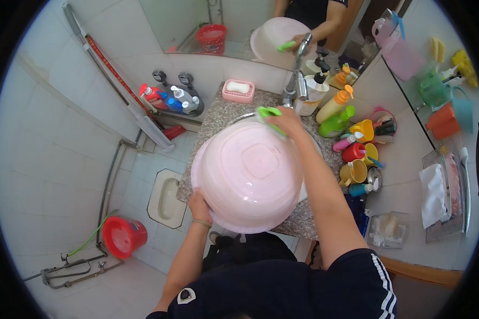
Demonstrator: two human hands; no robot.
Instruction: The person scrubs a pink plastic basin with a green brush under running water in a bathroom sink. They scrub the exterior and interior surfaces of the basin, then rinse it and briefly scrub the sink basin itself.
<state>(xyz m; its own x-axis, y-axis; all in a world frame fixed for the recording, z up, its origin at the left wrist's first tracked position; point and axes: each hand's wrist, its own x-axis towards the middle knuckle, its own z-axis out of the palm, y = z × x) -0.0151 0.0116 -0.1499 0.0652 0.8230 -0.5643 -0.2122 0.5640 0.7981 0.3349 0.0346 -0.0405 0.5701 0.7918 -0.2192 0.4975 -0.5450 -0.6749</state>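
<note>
A large pale pink plastic basin is tilted with its underside facing me, over the sink in a granite counter. My left hand grips the basin's rim at its lower left; a band circles that wrist. In my right hand is a bright green scrub brush, held at the basin's upper right side, close to the chrome faucet. The brush's working face is hidden. Much of the sink lies behind the basin.
Pump bottles, cups and a pink soap dish line the counter. A wall caddy holds more bottles. Down left are a squat toilet and a red bucket. The mirror rises behind the faucet.
</note>
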